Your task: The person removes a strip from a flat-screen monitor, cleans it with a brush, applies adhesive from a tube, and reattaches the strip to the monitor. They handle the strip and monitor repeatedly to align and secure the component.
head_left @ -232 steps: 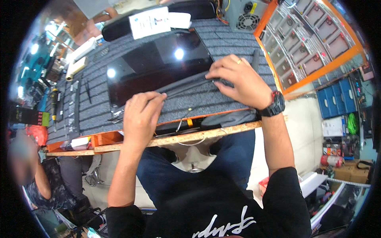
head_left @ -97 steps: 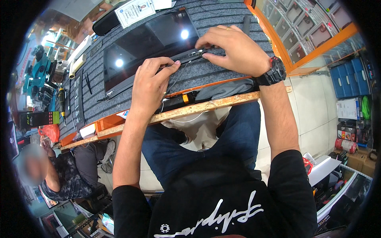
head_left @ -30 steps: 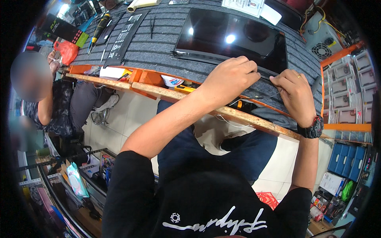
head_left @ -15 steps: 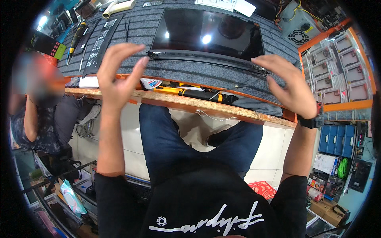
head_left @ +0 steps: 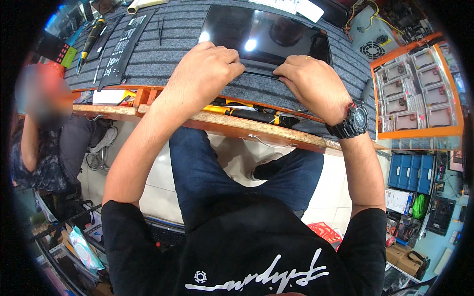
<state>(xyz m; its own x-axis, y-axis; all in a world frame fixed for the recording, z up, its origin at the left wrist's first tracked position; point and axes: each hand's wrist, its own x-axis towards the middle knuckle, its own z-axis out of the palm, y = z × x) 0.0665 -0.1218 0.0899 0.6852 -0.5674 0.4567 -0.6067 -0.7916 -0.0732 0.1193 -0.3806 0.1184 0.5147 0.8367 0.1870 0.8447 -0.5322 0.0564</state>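
A black laptop screen (head_left: pixel 264 34) lies glossy side up on the ribbed grey mat, with light spots reflected in it. My left hand (head_left: pixel 207 71) is closed at its near edge, left of the middle, with curled fingers. Farther right along that edge, my right hand (head_left: pixel 313 81) is closed too, fingertips bent down onto the strip below the glass. Both hands hide parts of the near edge, and the thumbs are mostly covered. A dark watch (head_left: pixel 353 121) sits on my right wrist.
On the mat's left lie a flat black laptop battery (head_left: pixel 123 54), tweezers (head_left: pixel 160 30) and a yellow-black screwdriver (head_left: pixel 92 39). An open drawer below the bench edge holds yellow-black tools (head_left: pixel 247 114). At right stand a power supply (head_left: pixel 377 37) and an orange-framed case (head_left: pixel 419 133). Another person (head_left: pixel 42 148) sits left.
Both hands were apart with fingers spread near the screen's two near corners. They have moved inward and closed at its near edge.
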